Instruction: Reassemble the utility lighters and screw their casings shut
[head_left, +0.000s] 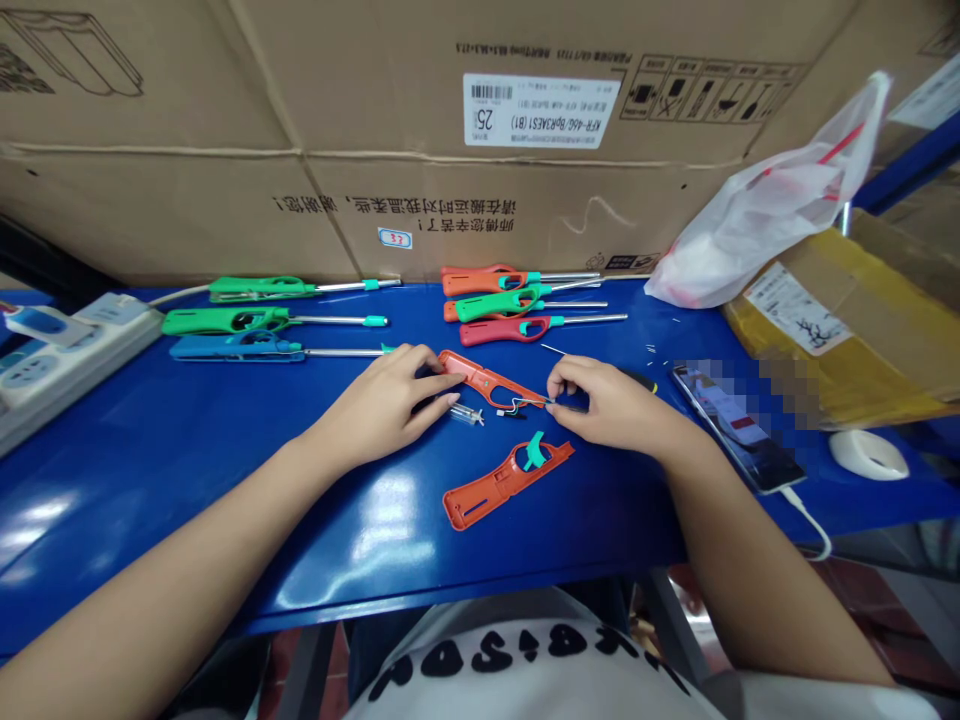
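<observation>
An orange half-shell of a utility lighter (484, 378) lies open side up between my hands. My left hand (394, 405) holds its wide end, index finger on the inside and thumb below. Beside that thumb is a small clear part with metal ends (466, 412). My right hand (596, 400) is closed in a pinch at the shell's narrow end, on a thin wire (517, 403) that runs into the shell. A small black piece (514, 413) sits under the wire. Nearer me lies the other orange half-shell (484, 495), with a teal trigger (535, 452) on it.
Assembled lighters stand in two groups: green (225, 320) and blue (236, 347) at left, red (502, 329) and others at the back. A power strip (60, 360) is far left. A phone (739, 425), white mouse (868, 455), plastic bag (765, 220) and taped box (885, 330) occupy the right.
</observation>
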